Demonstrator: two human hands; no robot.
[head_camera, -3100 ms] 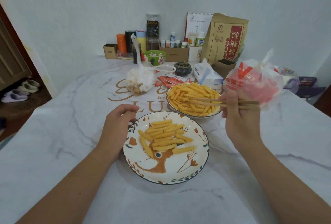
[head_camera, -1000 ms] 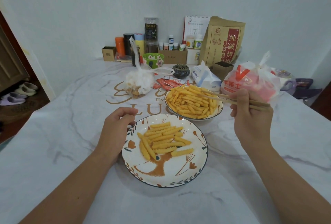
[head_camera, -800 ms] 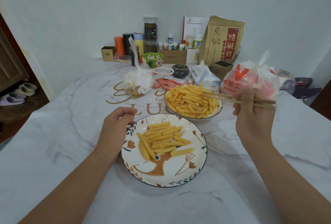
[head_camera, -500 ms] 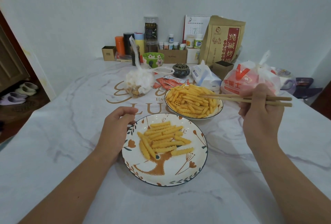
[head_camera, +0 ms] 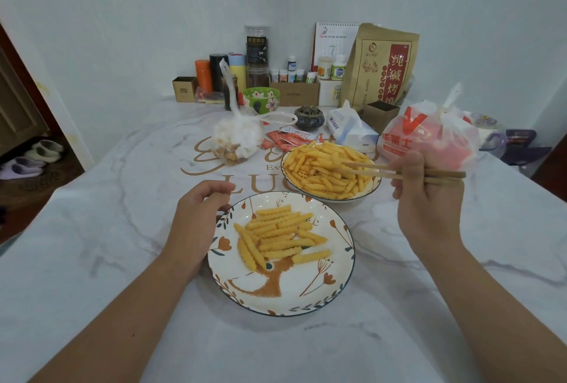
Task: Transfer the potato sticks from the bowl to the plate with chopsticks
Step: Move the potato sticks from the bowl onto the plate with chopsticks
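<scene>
A bowl (head_camera: pixel 366 191) heaped with yellow crinkle potato sticks (head_camera: pixel 319 171) stands past a flower-patterned plate (head_camera: pixel 282 296). The plate carries a smaller pile of potato sticks (head_camera: pixel 276 235) on its far half. My right hand (head_camera: pixel 426 198) grips wooden chopsticks (head_camera: pixel 383 171) to the right of the bowl; their tips lie over the bowl's right side among the sticks. My left hand (head_camera: pixel 199 217) rests on the table with curled fingers against the plate's left rim.
A white plastic bag of snacks (head_camera: pixel 237 140), red sachets (head_camera: pixel 288 139), a tissue pack (head_camera: pixel 349 129) and a red-and-white bag (head_camera: pixel 429 137) crowd behind the bowl. Jars, boxes and a paper bag (head_camera: pixel 383 66) line the wall. The table drops off at left.
My right hand drew the chopsticks rightward off the bowl, then brought them back left, so their tips lie over the sticks again. The left hand and plate stayed put.
</scene>
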